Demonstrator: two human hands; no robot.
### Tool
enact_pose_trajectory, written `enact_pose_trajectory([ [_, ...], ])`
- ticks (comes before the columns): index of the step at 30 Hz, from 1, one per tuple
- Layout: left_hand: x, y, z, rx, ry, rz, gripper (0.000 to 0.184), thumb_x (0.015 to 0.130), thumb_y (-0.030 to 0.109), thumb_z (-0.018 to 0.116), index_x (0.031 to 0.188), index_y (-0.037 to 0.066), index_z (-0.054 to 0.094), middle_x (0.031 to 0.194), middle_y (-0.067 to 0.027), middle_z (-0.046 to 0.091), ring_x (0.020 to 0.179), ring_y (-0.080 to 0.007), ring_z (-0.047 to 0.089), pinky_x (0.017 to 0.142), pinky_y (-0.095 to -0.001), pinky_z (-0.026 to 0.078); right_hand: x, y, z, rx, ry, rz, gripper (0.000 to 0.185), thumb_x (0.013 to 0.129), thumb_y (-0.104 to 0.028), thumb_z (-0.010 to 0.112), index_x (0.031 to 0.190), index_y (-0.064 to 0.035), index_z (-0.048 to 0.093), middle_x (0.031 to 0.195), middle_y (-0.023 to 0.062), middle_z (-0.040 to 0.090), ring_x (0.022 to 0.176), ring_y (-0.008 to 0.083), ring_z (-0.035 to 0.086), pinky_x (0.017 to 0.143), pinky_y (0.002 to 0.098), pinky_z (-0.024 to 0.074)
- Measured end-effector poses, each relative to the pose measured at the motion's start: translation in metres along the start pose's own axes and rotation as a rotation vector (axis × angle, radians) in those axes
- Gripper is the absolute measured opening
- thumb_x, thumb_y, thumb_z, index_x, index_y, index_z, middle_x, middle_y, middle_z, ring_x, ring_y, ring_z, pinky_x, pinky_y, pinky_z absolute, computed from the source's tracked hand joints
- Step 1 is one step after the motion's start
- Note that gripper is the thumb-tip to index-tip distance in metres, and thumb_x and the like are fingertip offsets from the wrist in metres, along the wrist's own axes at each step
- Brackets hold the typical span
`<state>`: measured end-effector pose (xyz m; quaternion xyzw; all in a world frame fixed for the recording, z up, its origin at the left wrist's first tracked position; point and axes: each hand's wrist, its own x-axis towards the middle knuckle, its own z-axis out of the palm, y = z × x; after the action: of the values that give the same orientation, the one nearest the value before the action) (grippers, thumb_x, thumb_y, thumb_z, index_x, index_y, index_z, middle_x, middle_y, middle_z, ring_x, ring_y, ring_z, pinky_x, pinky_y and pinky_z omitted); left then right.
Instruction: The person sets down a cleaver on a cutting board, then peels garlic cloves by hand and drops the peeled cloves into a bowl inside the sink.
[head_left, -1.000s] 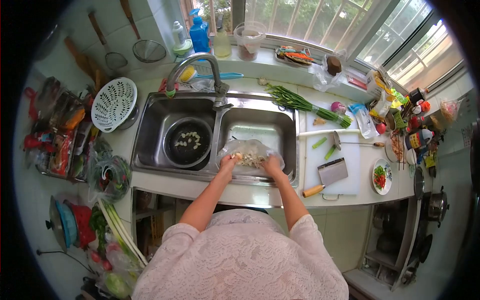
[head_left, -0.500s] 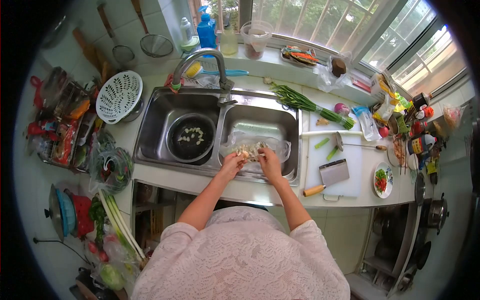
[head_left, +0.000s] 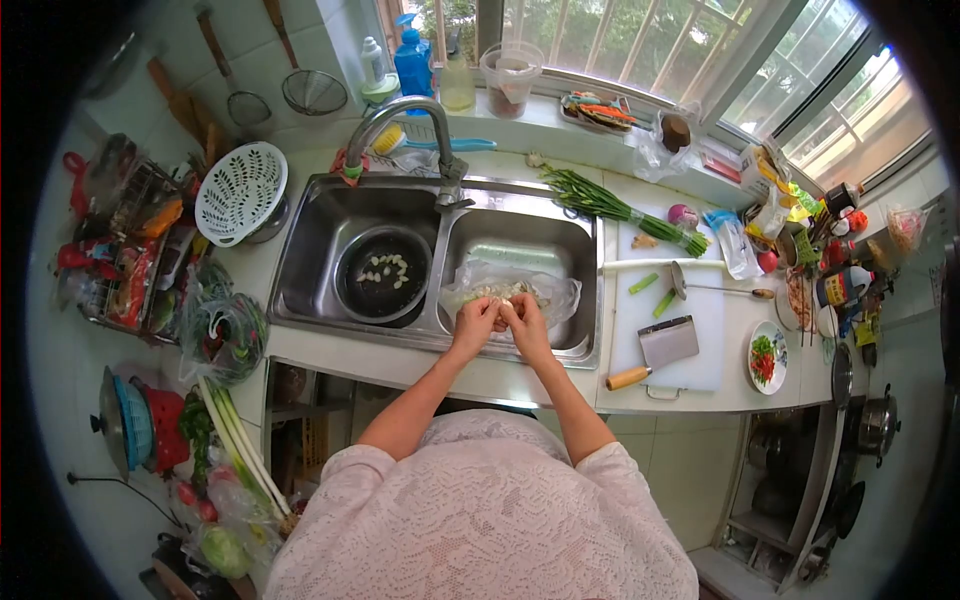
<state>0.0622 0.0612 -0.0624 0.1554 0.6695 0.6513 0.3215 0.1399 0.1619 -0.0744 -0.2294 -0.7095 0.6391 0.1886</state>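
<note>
My left hand point(head_left: 474, 324) and my right hand point(head_left: 527, 324) meet fingertip to fingertip over the front of the right sink basin. Both are closed in a pinch around a small garlic clove, mostly hidden by the fingers. Under and behind them lies a clear plastic bag point(head_left: 562, 300) holding pale garlic skins and pieces. In the left basin sits a dark round bowl point(head_left: 368, 300), with several peeled garlic cloves point(head_left: 388, 270) at its bottom.
A curved faucet point(head_left: 447, 150) rises behind the basin divider. On the right, a cleaver point(head_left: 668, 345) rests on a white cutting board point(head_left: 700, 375), near a ladle point(head_left: 682, 282) and green chives point(head_left: 600, 200). A plate of chopped peppers point(head_left: 765, 385) stands farther right. A white colander point(head_left: 240, 195) is at left.
My right hand has moved left from the bag's contents to meet my left hand. Their fingertips now come together. The cloves in the bowl look unchanged.
</note>
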Motion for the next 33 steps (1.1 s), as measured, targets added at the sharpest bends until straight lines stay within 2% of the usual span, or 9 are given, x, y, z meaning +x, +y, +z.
enact_pose_trajectory([
  [5, -0.007, 0.016, 0.001, 0.023, 0.005, 0.037, 0.027, 0.095, 0.019, 0.048, 0.087, -0.004, 0.061, 0.076, -0.0082, 0.063, 0.064, -0.0130, 0.062, 0.056, -0.0255, 0.051, -0.001, -0.010, -0.002, -0.178, -0.039, -0.148, 0.018, 0.091, -0.017, 0.056, 0.095, -0.0019, 0.048, 0.072, 0.0061, 0.053, 0.066, 0.0129, 0.051, 0.060, 0.0284, 0.0432],
  [8, -0.009, 0.015, 0.003, 0.438, 0.064, 0.087, 0.026, 0.095, 0.020, 0.046, 0.086, -0.003, 0.054, 0.070, -0.0131, 0.058, 0.060, -0.0173, 0.060, 0.052, -0.0316, 0.046, -0.002, -0.021, -0.002, -0.293, -0.071, -0.246, 0.020, 0.093, -0.019, 0.053, 0.098, -0.0013, 0.045, 0.072, 0.0097, 0.052, 0.068, 0.0186, 0.054, 0.063, 0.0330, 0.0451],
  [9, -0.002, -0.008, 0.005, 0.490, 0.175, 0.290, 0.025, 0.095, 0.021, 0.045, 0.086, -0.002, 0.050, 0.069, -0.0147, 0.055, 0.059, -0.0189, 0.058, 0.052, -0.0338, 0.044, -0.003, -0.023, -0.001, -0.299, -0.092, -0.248, 0.020, 0.093, -0.019, 0.051, 0.099, -0.0010, 0.044, 0.072, 0.0113, 0.052, 0.069, 0.0216, 0.056, 0.064, 0.0354, 0.0458],
  [10, 0.000, -0.013, 0.007, 0.539, 0.285, 0.495, 0.024, 0.095, 0.021, 0.044, 0.087, -0.001, 0.046, 0.068, -0.0163, 0.052, 0.057, -0.0204, 0.056, 0.051, -0.0360, 0.041, -0.002, -0.018, 0.000, -0.299, -0.089, -0.250, 0.020, 0.093, -0.019, 0.051, 0.099, -0.0010, 0.044, 0.072, 0.0113, 0.052, 0.069, 0.0216, 0.056, 0.064, 0.0354, 0.0458],
  [13, 0.004, -0.014, 0.007, 0.545, 0.246, 0.515, 0.023, 0.097, 0.023, 0.040, 0.091, 0.002, 0.042, 0.067, -0.0136, 0.051, 0.056, -0.0192, 0.053, 0.051, -0.0352, 0.041, 0.003, -0.007, 0.005, -0.234, 0.005, -0.313, 0.019, 0.094, -0.021, 0.049, 0.098, -0.0034, 0.044, 0.070, 0.0084, 0.051, 0.061, 0.0171, 0.053, 0.055, 0.0325, 0.0439],
  [14, 0.004, -0.012, 0.007, 0.542, 0.247, 0.518, 0.023, 0.097, 0.023, 0.040, 0.091, 0.002, 0.042, 0.067, -0.0136, 0.051, 0.056, -0.0192, 0.053, 0.051, -0.0352, 0.041, 0.004, -0.003, 0.004, -0.046, -0.016, -0.174, 0.017, 0.094, -0.021, 0.048, 0.097, -0.0048, 0.044, 0.069, 0.0063, 0.049, 0.056, 0.0136, 0.049, 0.050, 0.0295, 0.0405],
  [18, 0.008, -0.009, 0.001, 0.244, 0.080, 0.267, 0.023, 0.098, 0.026, 0.038, 0.090, 0.005, 0.044, 0.071, -0.0073, 0.054, 0.056, -0.0147, 0.053, 0.049, -0.0307, 0.040, 0.007, -0.018, -0.004, 0.272, -0.113, 0.167, 0.014, 0.095, -0.023, 0.045, 0.096, -0.0086, 0.046, 0.067, 0.0007, 0.045, 0.047, 0.0058, 0.036, 0.041, 0.0214, 0.0297],
  [24, 0.005, 0.021, -0.002, -0.494, -0.071, -0.189, 0.019, 0.097, 0.027, 0.042, 0.096, 0.009, 0.049, 0.075, -0.0017, 0.057, 0.063, -0.0082, 0.054, 0.052, -0.0224, 0.042, 0.008, -0.046, -0.022, 0.961, -0.089, 0.454, 0.014, 0.096, -0.023, 0.045, 0.098, -0.0102, 0.048, 0.068, 0.0017, 0.048, 0.052, 0.0094, 0.042, 0.047, 0.0209, 0.0339],
  [33, -0.007, 0.038, 0.002, -0.392, -0.158, -0.231, 0.024, 0.088, 0.022, 0.062, 0.107, 0.007, 0.061, 0.072, 0.0029, 0.053, 0.059, -0.0036, 0.045, 0.051, -0.0181, 0.037, 0.002, -0.042, -0.017, 0.438, -0.161, 0.291, 0.023, 0.098, -0.028, 0.045, 0.093, -0.0063, 0.051, 0.069, 0.0030, 0.056, 0.052, 0.0081, 0.047, 0.047, 0.0219, 0.0373],
])
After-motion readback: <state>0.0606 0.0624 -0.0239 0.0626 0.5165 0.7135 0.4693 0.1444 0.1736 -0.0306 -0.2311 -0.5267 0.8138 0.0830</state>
